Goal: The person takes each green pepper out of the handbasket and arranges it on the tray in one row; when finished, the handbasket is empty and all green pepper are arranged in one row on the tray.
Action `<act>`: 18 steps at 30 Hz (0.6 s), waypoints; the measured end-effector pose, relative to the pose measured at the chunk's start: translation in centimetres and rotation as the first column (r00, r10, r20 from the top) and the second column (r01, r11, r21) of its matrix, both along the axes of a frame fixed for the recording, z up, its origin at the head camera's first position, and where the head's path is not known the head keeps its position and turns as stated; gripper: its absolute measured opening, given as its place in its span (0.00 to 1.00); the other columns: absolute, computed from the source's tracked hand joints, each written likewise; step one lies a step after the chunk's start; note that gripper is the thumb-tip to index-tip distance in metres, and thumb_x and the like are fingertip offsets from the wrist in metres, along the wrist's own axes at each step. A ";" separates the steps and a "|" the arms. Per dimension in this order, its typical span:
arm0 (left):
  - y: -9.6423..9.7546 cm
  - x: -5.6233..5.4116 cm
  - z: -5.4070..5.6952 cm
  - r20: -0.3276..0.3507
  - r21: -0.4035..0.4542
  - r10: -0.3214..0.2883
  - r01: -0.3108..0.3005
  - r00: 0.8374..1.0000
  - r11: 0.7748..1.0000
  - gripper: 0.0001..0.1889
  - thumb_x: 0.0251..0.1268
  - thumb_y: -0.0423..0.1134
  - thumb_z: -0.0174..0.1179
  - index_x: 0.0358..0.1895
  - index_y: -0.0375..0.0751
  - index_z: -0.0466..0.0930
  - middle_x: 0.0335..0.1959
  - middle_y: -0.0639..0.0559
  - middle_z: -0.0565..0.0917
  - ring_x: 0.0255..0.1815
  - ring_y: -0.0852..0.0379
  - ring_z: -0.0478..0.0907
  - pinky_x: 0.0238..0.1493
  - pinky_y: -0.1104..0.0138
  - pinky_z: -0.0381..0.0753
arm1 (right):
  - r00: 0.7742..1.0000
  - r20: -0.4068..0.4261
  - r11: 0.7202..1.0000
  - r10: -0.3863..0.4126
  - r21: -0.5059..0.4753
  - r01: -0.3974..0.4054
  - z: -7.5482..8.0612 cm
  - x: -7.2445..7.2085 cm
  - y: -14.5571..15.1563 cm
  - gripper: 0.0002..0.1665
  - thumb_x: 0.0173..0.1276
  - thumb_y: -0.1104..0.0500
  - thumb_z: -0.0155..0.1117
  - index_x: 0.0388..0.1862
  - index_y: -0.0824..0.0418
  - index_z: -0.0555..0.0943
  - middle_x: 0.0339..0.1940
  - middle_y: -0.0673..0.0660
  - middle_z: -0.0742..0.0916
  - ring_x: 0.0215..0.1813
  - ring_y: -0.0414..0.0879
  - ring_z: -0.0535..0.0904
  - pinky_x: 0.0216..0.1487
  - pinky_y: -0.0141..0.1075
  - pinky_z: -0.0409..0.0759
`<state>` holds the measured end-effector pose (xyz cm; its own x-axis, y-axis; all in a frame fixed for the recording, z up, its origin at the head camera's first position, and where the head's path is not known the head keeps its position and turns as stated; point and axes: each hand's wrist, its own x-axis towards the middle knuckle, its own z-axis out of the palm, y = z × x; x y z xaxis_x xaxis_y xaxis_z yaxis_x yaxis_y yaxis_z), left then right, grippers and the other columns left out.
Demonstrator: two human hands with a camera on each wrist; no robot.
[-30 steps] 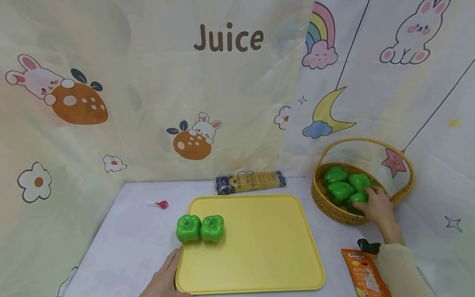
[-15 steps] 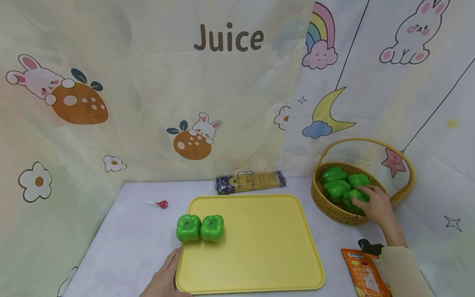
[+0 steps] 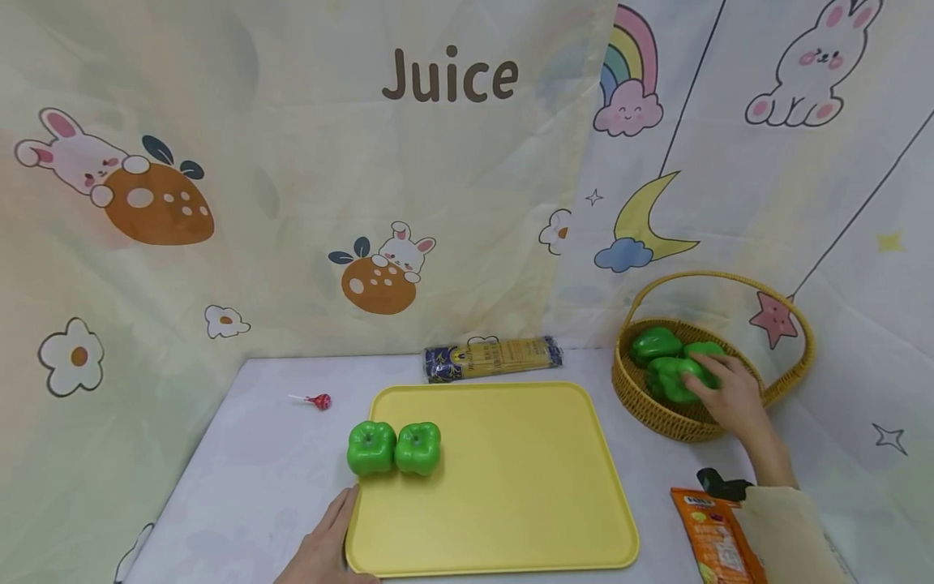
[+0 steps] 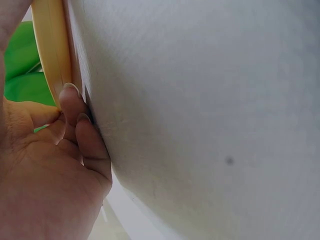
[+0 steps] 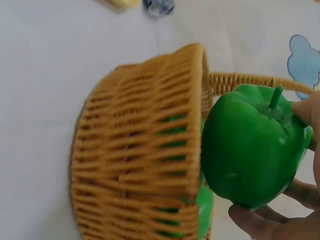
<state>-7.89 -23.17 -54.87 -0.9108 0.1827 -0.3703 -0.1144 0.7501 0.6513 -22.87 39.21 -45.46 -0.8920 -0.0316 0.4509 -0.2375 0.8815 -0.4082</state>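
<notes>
Head view: toward the right of the frame, your right hand (image 3: pixel 733 397) is holding a green bell pepper (image 3: pixel 673 380) at the mouth of the wicker basket (image 3: pixel 633 396), thumb and fingers pinching its sides. At least two other peppers (image 3: pixel 655 342) are lying inside. At bottom centre-left, your left hand (image 3: pixel 321 543) is holding the lower-left corner of the yellow tray (image 3: pixel 503 478), its fingers bending against the rim. A pair of upright peppers (image 3: pixel 418 448) is standing side by side at the tray's left edge. Picking a pepper from the basket is seeming to be the step in hand; the next move is probably calling for a steady pinch and enough height to be clearing the rim without snagging the arched handle (image 3: pixel 722 276).
</notes>
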 end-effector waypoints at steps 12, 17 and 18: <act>0.0 -0.1 0.0 -0.006 -0.007 -0.003 0.002 1.000 1.000 0.76 0.35 0.67 0.79 0.83 0.43 0.37 0.81 0.38 0.51 0.70 0.32 0.69 0.64 0.36 0.74 | 0.998 -0.044 0.993 0.052 -0.108 -0.056 1.6 0.2 -4.2 0.24 0.74 0.57 0.61 0.62 0.72 0.76 0.61 0.79 0.75 0.60 0.75 0.70 0.53 0.72 0.69; 0.0 0.0 0.1 -0.013 -0.003 -0.008 0.008 1.000 1.000 0.75 0.35 0.67 0.79 0.83 0.42 0.37 0.81 0.37 0.51 0.70 0.32 0.69 0.63 0.36 0.75 | 0.995 -0.054 0.987 0.080 -0.134 -0.087 2.0 0.3 -5.5 0.25 0.75 0.57 0.61 0.64 0.72 0.75 0.62 0.79 0.75 0.61 0.73 0.70 0.54 0.71 0.69; 0.0 0.0 0.1 -0.015 -0.004 -0.011 0.011 1.000 1.000 0.75 0.36 0.68 0.79 0.83 0.42 0.37 0.82 0.37 0.50 0.70 0.31 0.69 0.62 0.36 0.75 | 0.995 -0.058 0.986 0.086 -0.137 -0.093 2.0 0.3 -5.7 0.24 0.76 0.57 0.60 0.64 0.72 0.75 0.61 0.78 0.75 0.61 0.73 0.70 0.54 0.71 0.69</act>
